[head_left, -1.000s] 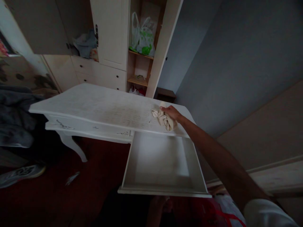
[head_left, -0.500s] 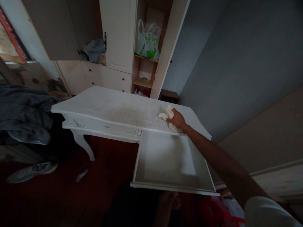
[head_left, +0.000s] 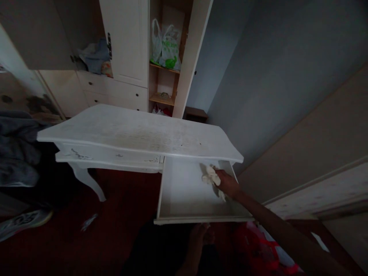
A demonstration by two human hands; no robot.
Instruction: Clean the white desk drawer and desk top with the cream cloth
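Note:
My right hand (head_left: 228, 184) is closed on a crumpled cream cloth (head_left: 212, 175), inside the pulled-out drawer (head_left: 184, 191) of a white desk (head_left: 94, 122). Part of the cloth hangs down below my fingers near the drawer's right side. Grey smudges and a few dark specks mark the desk top. Below the drawer front, my left hand (head_left: 201, 233) shows dimly. Its fingers are too dark and partly hidden to read, and whether it touches the drawer is unclear.
Behind the desk stands an open wardrobe (head_left: 126, 46) with plastic bags (head_left: 169, 48) and clothes on its shelves. Dark grey fabric (head_left: 17, 149) hangs at left above a shoe (head_left: 25, 222). A red bag (head_left: 255, 245) lies on the floor at right.
My right hand has moved the cloth off the desk top, down into the open drawer. The view has shifted a little to the right.

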